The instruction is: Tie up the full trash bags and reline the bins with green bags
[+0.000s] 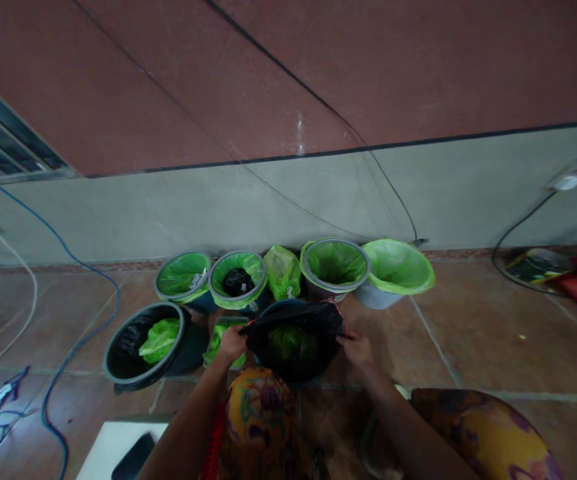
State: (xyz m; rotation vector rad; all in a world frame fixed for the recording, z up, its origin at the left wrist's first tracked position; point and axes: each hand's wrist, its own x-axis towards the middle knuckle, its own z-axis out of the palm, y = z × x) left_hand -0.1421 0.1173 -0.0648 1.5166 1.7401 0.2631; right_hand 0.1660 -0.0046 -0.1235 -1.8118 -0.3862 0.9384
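Observation:
A black trash bag (313, 319) is stretched wide between my two hands in front of my knees. My left hand (232, 344) pinches its left edge, and my right hand (357, 348) grips the edge on the right, where a reddish strip shows. Crumpled green plastic (292, 343) lies inside the bag's mouth. Part of a blue bin rim shows behind the bag; how the bag sits on it is hidden. Close to my left hand is a small clear container (211, 357) with green plastic in it.
Along the wall stand bins with green liners (183, 277), (335, 263), (393, 267), one bin holding a black bundle (238, 282), and a green bag (283, 272). A large dark bin (111, 353) is at left. A blue cable (55, 373) crosses the floor. A phone (134, 457) lies lower left.

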